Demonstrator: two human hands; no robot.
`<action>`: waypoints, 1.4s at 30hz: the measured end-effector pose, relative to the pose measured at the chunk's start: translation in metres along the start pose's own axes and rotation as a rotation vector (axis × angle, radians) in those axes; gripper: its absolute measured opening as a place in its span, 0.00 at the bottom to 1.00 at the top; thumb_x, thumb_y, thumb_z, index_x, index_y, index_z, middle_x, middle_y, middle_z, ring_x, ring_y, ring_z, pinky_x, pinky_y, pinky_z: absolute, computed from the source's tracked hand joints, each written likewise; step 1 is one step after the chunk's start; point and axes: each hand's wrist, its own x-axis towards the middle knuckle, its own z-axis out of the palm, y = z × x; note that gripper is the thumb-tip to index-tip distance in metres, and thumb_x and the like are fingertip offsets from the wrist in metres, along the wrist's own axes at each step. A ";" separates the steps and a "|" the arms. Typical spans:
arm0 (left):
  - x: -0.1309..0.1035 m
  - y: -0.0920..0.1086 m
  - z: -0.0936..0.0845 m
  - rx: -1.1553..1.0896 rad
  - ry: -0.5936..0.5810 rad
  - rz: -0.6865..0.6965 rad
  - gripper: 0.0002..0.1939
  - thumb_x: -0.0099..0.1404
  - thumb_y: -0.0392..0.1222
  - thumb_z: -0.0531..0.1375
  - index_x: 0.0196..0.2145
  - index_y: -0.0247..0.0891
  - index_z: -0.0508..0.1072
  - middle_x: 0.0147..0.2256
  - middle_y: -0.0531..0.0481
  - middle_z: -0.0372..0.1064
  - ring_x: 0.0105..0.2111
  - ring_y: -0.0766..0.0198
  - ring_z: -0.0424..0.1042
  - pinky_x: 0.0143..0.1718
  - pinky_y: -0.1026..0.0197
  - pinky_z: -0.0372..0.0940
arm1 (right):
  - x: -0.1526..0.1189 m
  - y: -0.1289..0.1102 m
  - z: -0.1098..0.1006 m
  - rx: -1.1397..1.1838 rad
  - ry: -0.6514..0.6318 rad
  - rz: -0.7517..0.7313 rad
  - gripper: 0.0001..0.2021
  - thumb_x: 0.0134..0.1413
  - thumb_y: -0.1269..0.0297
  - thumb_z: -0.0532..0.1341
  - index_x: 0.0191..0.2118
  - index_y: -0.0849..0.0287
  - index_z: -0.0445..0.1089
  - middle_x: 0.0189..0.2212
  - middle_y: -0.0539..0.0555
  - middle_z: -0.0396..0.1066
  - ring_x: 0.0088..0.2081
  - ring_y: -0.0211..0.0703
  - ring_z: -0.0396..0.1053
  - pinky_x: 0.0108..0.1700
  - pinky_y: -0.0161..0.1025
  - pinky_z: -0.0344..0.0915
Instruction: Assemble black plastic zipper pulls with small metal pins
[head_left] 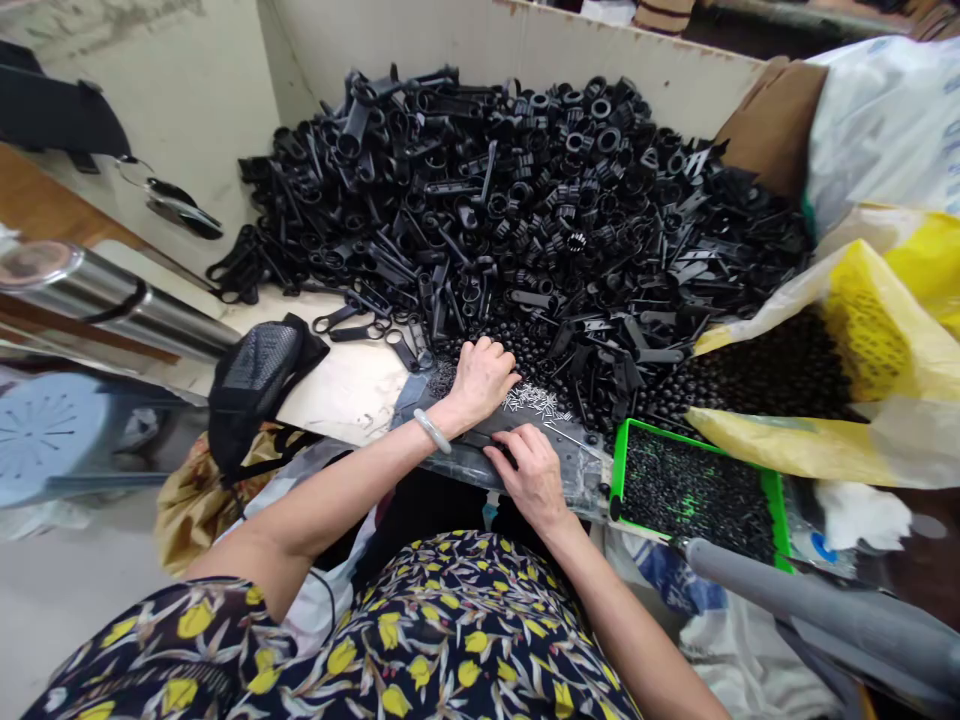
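Observation:
My left hand (pixel 484 382), with a bracelet at its wrist, has its fingers curled down over the small black pieces at the work board's far edge. Whatever is under its fingertips is hidden. Closer to me, my right hand (pixel 531 475) is closed, thumb and forefinger at a thin black plastic part (pixel 478 440) low over the board (pixel 581 470). Just beyond the hands lies a small pile of silvery metal pins (pixel 534 402). Round black beads (pixel 517 345) are spread behind them.
A large heap of black plastic parts (pixel 480 200) fills the back. To the right are a green tray (pixel 619 470) of small black pieces and a yellow bag (pixel 795 440) with black beads. On the left are a steel flask (pixel 165 305) and a black mesh pouch (pixel 259 385).

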 end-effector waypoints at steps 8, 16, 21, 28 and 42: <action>-0.040 0.008 -0.022 -0.538 0.041 -0.116 0.07 0.68 0.41 0.65 0.43 0.42 0.80 0.43 0.47 0.81 0.45 0.54 0.75 0.56 0.48 0.60 | 0.002 -0.001 -0.004 0.029 -0.015 -0.001 0.10 0.72 0.58 0.59 0.46 0.56 0.76 0.38 0.56 0.73 0.41 0.48 0.70 0.46 0.45 0.67; -0.102 0.029 -0.036 -1.208 0.104 -0.465 0.15 0.64 0.46 0.70 0.46 0.38 0.79 0.46 0.44 0.80 0.48 0.55 0.78 0.55 0.54 0.68 | 0.002 0.001 -0.007 0.064 -0.063 -0.012 0.12 0.70 0.58 0.60 0.51 0.58 0.75 0.41 0.58 0.72 0.43 0.49 0.69 0.48 0.47 0.68; -0.129 0.030 -0.039 -0.879 0.165 -0.360 0.06 0.69 0.41 0.65 0.41 0.39 0.81 0.41 0.46 0.78 0.43 0.59 0.75 0.48 0.58 0.69 | -0.001 0.001 -0.019 0.181 -0.129 -0.006 0.19 0.69 0.61 0.61 0.62 0.54 0.70 0.46 0.58 0.73 0.47 0.49 0.71 0.52 0.49 0.69; -0.138 0.028 -0.016 -0.360 0.219 -0.045 0.09 0.71 0.37 0.62 0.48 0.38 0.76 0.37 0.48 0.76 0.39 0.59 0.73 0.44 0.55 0.69 | 0.024 0.012 -0.036 0.073 0.124 0.196 0.08 0.70 0.61 0.60 0.46 0.55 0.75 0.39 0.53 0.74 0.37 0.43 0.72 0.43 0.41 0.68; -0.132 0.017 -0.005 -0.227 0.219 0.205 0.07 0.74 0.35 0.60 0.47 0.37 0.77 0.43 0.45 0.80 0.41 0.60 0.78 0.44 0.55 0.71 | 0.055 0.014 -0.035 -0.355 -0.128 0.131 0.09 0.71 0.60 0.59 0.41 0.54 0.75 0.40 0.53 0.75 0.38 0.43 0.71 0.40 0.39 0.60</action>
